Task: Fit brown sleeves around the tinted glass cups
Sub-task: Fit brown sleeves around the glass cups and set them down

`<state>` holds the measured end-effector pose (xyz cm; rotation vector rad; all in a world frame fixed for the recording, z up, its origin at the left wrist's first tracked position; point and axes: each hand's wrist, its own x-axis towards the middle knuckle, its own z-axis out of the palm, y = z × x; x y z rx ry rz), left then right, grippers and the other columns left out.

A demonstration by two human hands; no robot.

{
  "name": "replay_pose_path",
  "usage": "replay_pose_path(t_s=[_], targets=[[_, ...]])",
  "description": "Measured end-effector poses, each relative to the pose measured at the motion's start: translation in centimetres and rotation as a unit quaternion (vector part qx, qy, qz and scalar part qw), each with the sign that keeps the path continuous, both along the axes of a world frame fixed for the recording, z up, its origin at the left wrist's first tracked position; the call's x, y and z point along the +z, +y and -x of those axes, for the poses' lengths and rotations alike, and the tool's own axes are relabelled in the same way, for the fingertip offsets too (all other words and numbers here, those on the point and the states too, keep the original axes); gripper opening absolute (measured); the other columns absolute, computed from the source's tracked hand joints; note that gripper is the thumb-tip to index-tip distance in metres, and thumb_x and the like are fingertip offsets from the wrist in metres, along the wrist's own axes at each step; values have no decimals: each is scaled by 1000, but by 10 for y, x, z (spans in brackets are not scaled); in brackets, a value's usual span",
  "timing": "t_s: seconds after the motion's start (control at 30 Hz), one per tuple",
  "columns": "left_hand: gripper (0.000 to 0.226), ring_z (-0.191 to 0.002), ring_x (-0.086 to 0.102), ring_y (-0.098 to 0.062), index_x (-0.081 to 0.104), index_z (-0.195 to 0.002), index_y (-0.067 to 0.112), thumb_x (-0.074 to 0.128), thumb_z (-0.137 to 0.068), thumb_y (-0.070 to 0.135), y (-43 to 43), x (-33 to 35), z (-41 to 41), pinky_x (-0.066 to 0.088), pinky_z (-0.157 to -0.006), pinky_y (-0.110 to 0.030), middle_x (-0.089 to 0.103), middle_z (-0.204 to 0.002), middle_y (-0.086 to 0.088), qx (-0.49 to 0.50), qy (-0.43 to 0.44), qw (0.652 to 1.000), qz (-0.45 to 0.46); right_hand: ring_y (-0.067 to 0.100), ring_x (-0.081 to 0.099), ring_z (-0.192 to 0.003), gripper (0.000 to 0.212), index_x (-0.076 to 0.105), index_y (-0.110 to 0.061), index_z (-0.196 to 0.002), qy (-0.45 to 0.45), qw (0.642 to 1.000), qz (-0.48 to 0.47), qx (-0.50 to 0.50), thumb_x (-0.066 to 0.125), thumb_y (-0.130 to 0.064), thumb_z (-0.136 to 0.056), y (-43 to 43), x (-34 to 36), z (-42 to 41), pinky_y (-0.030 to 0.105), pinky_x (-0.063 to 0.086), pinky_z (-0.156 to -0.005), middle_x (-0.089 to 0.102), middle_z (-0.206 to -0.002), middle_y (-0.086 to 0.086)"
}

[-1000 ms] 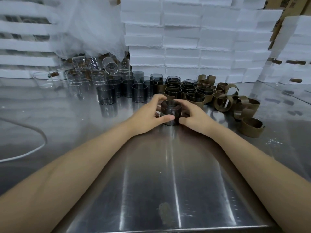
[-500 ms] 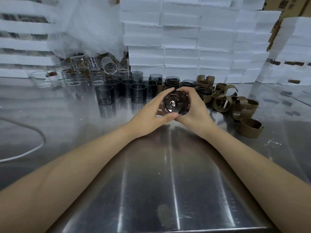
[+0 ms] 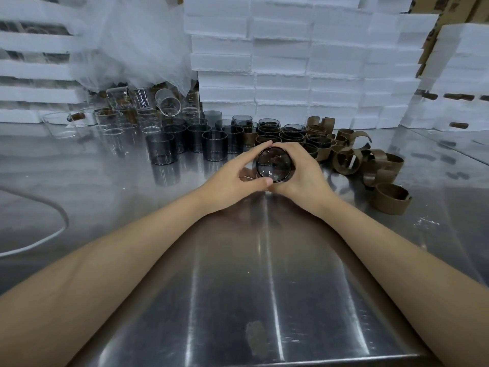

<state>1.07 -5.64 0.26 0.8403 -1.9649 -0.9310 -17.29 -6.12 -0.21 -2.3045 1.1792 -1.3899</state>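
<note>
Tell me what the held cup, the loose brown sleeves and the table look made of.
The cup: smoky grey tinted glass, glossy; it is see-through and throws sharp highlights.
The sleeves: matte brown, maybe faux leather or stiff card, hard to tell; split bands that hold their curl, with no shine.
The table: looks like brushed stainless steel; streaky, mirror-like reflections.

No legible text found anywhere. Dark print on cardboard boxes (image 3: pixel 449 6), top right, was cropped and blurred, unreadable. Faint scale marks on clear glass beakers (image 3: pixel 143 98), back left, were too small to read. Base of tinted cup (image 3: pixel 274 168) showed only glints.
</note>
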Motion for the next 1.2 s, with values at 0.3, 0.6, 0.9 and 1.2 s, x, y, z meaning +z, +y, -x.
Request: replay_pose_path(t_s=[0.3,0.6,0.9,1.2], targets=[[63,-104,64,-34,36,-145,37,52,-96,1,-3,1,-2,47,-105,-42,63,-129,-7,1,13,999,-50,-3,50,-104,77,59,-17,-124,1,999,-35,1,91,-7,-55,-1,1,1,2,36,-90,55,-115,-5],[30,-105,60,-18,51,-128,24,40,-104,10,-1,3,1,54,-92,-34,59,-125,-10,17,73,994,-78,0,52,-107,75,60,-19,-121,14,999,-31,16,91,-6,-54,2,3,-1,5,37,-91,56,-116,-5],[12,-94,64,-13,56,-107,28,46,-103,26,-3,4,0,55,-75,-22,61,-109,-3,45,81,991,-96,11,52,-112,73,58,-13,-128,87,996,4,33,89,-10,-62,7,7,-3,13,39,-97,53,-121,5],[28,-101,61,-26,49,-107,18,66,-91,33,0,6,-2,49,-94,-38,58,-109,-12,51,50,994,-85,6,47,-94,66,53,-23,-136,129,989,53,45,77,-10,-76,8,3,-11,4,38,-85,40,-117,-3]])
